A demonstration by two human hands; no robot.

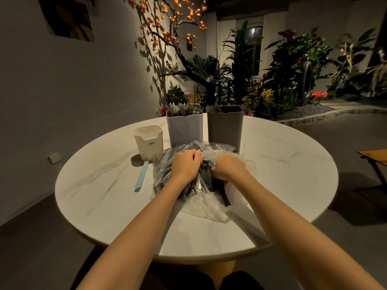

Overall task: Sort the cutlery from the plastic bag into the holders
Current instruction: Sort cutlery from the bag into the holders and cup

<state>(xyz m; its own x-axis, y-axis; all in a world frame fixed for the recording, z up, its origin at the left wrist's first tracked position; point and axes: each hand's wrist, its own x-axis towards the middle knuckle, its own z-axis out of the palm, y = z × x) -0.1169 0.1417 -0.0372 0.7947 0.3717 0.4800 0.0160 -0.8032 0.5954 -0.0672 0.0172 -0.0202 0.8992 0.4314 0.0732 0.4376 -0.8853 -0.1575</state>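
Left hand (185, 164) and right hand (227, 166) each clench the clear bag (209, 197) at its middle — dark cutlery (206, 178) lies between and below the fists. Just beyond the grip stand three holders — white (149, 143), blue-grey (185, 130), grey (225, 127); a blue utensil (142, 176) lies left of it.

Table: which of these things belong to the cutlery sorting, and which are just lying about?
Job: plastic bag of dark cutlery, gripped by left hand and right hand; blue-grey holder; dark grey holder; white holder.

Lying about: light blue utensil; plants.

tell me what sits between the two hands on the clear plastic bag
Head view: between left hand and right hand, dark cutlery shows through the clear plastic bag.
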